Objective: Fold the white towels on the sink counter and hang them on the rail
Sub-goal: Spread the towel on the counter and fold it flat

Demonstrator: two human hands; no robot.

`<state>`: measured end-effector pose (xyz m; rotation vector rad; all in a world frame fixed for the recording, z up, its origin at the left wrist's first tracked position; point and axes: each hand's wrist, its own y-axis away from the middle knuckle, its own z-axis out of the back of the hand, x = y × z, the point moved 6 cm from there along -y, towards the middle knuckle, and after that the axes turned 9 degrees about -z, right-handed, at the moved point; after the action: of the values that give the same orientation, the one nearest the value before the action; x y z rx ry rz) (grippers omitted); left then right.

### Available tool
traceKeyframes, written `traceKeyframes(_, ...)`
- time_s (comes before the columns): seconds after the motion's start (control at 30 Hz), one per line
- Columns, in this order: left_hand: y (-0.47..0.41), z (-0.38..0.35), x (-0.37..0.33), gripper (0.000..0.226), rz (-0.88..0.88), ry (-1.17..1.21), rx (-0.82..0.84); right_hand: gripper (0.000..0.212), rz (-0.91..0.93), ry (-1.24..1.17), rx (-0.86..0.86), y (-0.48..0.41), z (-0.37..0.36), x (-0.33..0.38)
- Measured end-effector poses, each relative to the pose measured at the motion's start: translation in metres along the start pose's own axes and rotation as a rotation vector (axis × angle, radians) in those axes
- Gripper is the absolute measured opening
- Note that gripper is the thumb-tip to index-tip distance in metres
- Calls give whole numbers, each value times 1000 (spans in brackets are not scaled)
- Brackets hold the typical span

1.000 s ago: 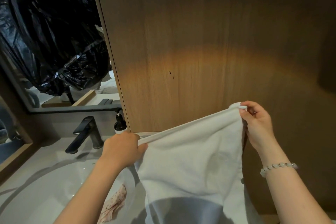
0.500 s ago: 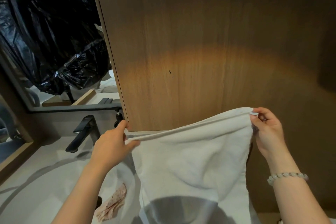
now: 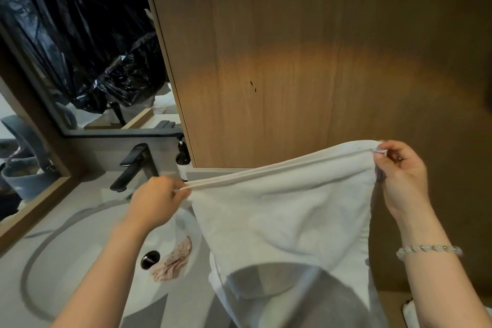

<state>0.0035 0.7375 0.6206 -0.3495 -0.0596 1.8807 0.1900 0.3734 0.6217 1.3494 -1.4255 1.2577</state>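
Towel (image 3: 282, 221) stretched between two grips above the sink (image 3: 80, 247).
Left grip (image 3: 155, 204) pinches the top hem's low end near the faucet (image 3: 135, 165); right grip (image 3: 402, 176) pinches the higher corner before the wood wall (image 3: 292, 61); the cloth hangs down below.

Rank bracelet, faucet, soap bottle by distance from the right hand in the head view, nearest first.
From the right hand, which pinches the towel at its corner:
1. Bracelet, on that hand's own wrist.
2. Soap bottle, well off to the left.
3. Faucet, left of the bottle.
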Motion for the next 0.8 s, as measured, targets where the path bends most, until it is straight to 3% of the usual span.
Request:
traceKeyframes(0.13, 23, 18, -2, 16, 60, 192, -141, 38, 23, -25, -6, 11, 6, 10)
traceKeyframes(0.3, 62, 39, -25, 19, -55, 346, -93, 37, 50, -48, -83, 48, 21, 23)
traceKeyframes(0.6, 167, 71, -46, 14, -204, 387, -280, 32, 123, 1, -206, 182, 63, 63)
traceKeyframes(0.8, 251, 80, -52, 13, -206, 481, -330, 28, 145, 52, -260, 282, 98, 78)
